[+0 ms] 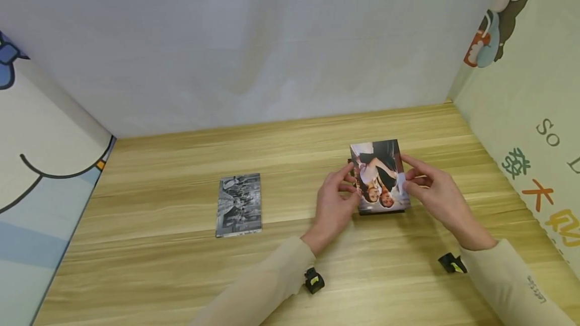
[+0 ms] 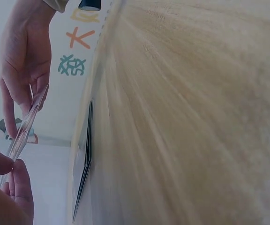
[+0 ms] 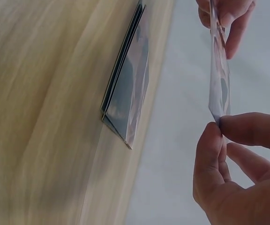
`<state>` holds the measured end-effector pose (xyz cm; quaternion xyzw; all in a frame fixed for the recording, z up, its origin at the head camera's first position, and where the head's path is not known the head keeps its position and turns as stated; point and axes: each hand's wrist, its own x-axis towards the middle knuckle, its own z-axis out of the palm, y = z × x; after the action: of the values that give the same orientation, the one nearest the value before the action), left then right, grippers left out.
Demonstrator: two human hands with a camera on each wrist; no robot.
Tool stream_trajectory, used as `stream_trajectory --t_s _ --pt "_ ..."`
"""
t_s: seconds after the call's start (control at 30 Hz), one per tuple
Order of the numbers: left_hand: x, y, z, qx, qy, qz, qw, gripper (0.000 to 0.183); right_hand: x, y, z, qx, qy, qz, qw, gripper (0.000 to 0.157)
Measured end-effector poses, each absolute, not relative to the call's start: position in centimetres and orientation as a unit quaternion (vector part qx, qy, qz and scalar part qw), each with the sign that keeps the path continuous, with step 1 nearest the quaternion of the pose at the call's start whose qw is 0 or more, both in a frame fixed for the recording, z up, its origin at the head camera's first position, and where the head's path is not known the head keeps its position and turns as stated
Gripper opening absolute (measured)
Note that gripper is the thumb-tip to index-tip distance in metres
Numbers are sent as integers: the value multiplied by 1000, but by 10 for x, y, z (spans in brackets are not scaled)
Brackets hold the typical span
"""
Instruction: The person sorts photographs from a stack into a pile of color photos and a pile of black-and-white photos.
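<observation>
A glossy colour photo (image 1: 381,175) of two people is held in the air by both hands, tilted over the table. My left hand (image 1: 334,200) pinches its left edge between thumb and fingers. Its opposite edge is pinched by my right hand (image 1: 437,195). Beneath it, a small stack of photos (image 3: 128,86) lies on the wood, slightly bent and apart from the held one; in the head view mostly hidden, only its dark edge shows. Further left, a black-and-white photo (image 1: 238,205) of a group lies flat, away from both hands.
The wood-grain tabletop (image 1: 158,245) meets a pale back wall (image 1: 272,49). Printed side panels stand at the left (image 1: 50,140) and right (image 1: 512,114). Small black devices (image 1: 313,280) sit by both sleeve cuffs.
</observation>
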<state>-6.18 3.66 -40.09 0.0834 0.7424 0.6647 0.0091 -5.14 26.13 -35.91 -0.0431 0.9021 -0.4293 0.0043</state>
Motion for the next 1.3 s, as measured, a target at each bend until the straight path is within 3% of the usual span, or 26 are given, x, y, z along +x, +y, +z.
stream_trajectory --t_s 0.67,1.3 --pt "-67 44 -407 70 768 635 53 73 -62 269 -370 -38 902 -428 36 63" --pt "-71 44 -414 75 806 584 65 57 -74 269 -381 -35 906 -417 61 62"
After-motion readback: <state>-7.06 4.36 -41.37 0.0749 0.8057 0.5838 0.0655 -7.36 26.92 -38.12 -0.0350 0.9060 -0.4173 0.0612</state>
